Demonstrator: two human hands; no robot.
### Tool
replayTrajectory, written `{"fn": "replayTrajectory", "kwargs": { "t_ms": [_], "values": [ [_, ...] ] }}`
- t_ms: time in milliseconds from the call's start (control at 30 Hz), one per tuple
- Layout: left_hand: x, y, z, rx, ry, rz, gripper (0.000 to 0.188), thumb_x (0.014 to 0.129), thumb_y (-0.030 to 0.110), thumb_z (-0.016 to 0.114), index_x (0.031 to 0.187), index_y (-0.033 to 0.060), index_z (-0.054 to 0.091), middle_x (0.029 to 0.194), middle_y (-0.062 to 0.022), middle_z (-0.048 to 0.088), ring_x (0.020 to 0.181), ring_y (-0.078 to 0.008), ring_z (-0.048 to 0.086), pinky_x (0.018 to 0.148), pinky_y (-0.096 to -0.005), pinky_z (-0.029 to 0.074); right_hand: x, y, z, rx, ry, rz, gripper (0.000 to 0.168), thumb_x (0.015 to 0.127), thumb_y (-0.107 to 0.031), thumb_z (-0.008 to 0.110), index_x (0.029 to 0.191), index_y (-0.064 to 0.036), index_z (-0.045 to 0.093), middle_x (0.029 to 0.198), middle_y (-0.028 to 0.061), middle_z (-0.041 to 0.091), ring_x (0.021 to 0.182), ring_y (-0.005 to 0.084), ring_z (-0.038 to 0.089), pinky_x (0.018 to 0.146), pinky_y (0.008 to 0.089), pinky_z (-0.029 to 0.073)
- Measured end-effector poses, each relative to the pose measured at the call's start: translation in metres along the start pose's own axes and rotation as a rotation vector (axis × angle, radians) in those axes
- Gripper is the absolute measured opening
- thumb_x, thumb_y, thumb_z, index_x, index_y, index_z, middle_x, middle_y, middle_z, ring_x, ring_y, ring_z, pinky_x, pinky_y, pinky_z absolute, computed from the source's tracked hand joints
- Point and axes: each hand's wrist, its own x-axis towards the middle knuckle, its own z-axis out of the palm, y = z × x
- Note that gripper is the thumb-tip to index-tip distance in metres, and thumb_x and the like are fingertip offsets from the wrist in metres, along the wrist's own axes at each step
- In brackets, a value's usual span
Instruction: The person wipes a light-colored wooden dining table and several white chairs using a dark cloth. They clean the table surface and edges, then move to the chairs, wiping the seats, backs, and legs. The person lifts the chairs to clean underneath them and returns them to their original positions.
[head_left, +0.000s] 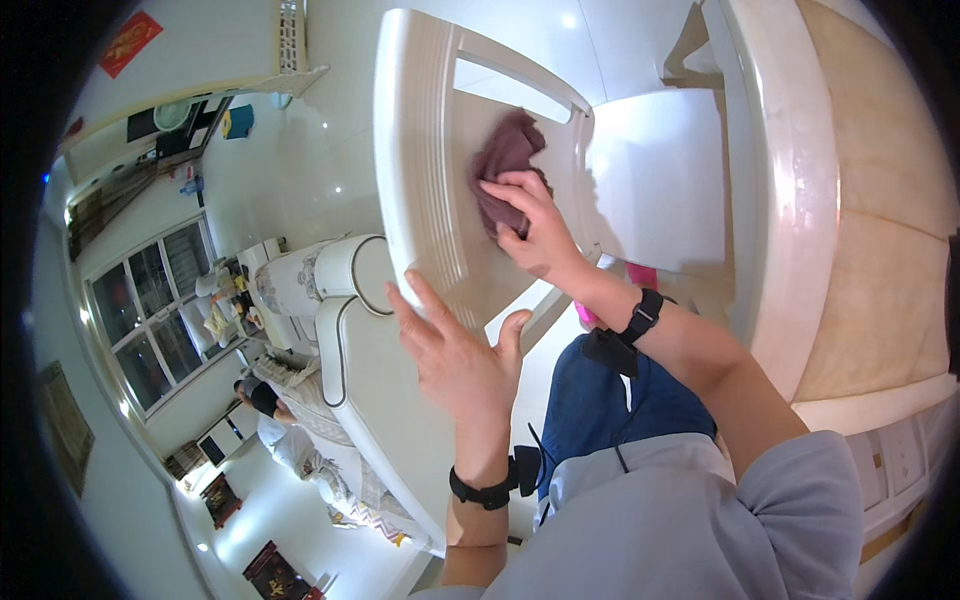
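Before me stands a white chair, its backrest (420, 150) topped by a broad rail with ridged lines and its seat (660, 180) beyond, towards the table. My right hand (529, 217) grips a crumpled dark maroon cloth (510, 150) and presses it on the flat back panel. Part of the cloth is hidden under the fingers. At the near end of the top rail, my left hand (465, 360) has its fingertips against the edge. Its thumb and fingers are spread, and it holds nothing. Both wrists wear black straps.
A table (885, 150) with a beige stone-look top stands close on the right. On the left, a cream sofa (382, 397) with dark piping backs onto the chair. A person (262, 397) is on the sofa's far side. Glossy floor tiles (322, 165) lie beyond the chair.
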Motion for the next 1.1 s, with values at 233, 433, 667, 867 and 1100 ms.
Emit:
{"fn": "replayTrajectory", "kwargs": {
  "t_ms": [233, 433, 667, 867, 1100],
  "values": [
    [-0.009, -0.009, -0.014, -0.275, -0.082, -0.058, 0.109, 0.077, 0.065, 0.065, 0.154, 0.0057, 0.013, 0.152, -0.0256, 0.025, 0.131, -0.0437, 0.04, 0.093, -0.0467, 0.05, 0.007, -0.061, -0.003, 0.164, -0.058, 0.066, 0.045, 0.08, 0.006, 0.055, 0.125, 0.0, 0.056, 0.121, 0.0085, 0.054, 0.106, 0.0161, 0.056, 0.089, 0.0276, 0.047],
    [-0.013, -0.038, 0.0, -0.864, 0.097, -0.007, 0.089, 0.095, 0.065, 0.033, 0.153, 0.0018, 0.01, 0.152, -0.0276, 0.028, 0.132, -0.0413, 0.042, 0.101, -0.0436, 0.041, -0.008, -0.129, 0.026, -0.207, -0.254, -0.233, 0.043, 0.078, -0.001, 0.062, 0.12, -0.007, 0.063, 0.114, 0.0092, 0.054, 0.111, 0.0246, 0.05, 0.096, 0.0333, 0.04],
    [-0.013, -0.053, 0.007, -1.164, 0.104, -0.016, 0.075, 0.099, 0.057, 0.023, 0.154, 0.0067, 0.013, 0.154, -0.017, 0.033, 0.132, -0.0358, 0.045, 0.105, -0.0392, 0.037, -0.05, -0.136, 0.025, -0.067, -0.383, -0.166, 0.033, 0.075, -0.004, 0.067, 0.108, -0.003, 0.066, 0.11, 0.0128, 0.054, 0.11, 0.03, 0.053, 0.097, 0.0367, 0.041],
    [-0.011, -0.054, 0.013, -1.388, 0.086, -0.048, 0.087, 0.096, 0.069, 0.014, 0.153, 0.0045, 0.014, 0.154, -0.0205, 0.028, 0.138, -0.0341, 0.037, 0.111, -0.0365, 0.03, -0.018, -0.139, 0.039, -0.299, -0.186, -0.246, 0.038, 0.072, 0.0, 0.063, 0.11, -0.004, 0.065, 0.107, 0.0147, 0.053, 0.106, 0.0325, 0.052, 0.093, 0.0398, 0.042],
    [-0.014, -0.059, 0.017, -1.501, 0.191, -0.047, 0.087, 0.096, 0.069, 0.017, 0.151, 0.0013, 0.02, 0.149, -0.0224, 0.034, 0.135, -0.0341, 0.038, 0.112, -0.038, 0.028, -0.059, -0.143, 0.037, -0.369, -0.345, -0.279, 0.036, 0.07, -0.002, 0.064, 0.106, -0.004, 0.066, 0.105, 0.0147, 0.054, 0.104, 0.0347, 0.053, 0.091, 0.0421, 0.044]
  ]
}}
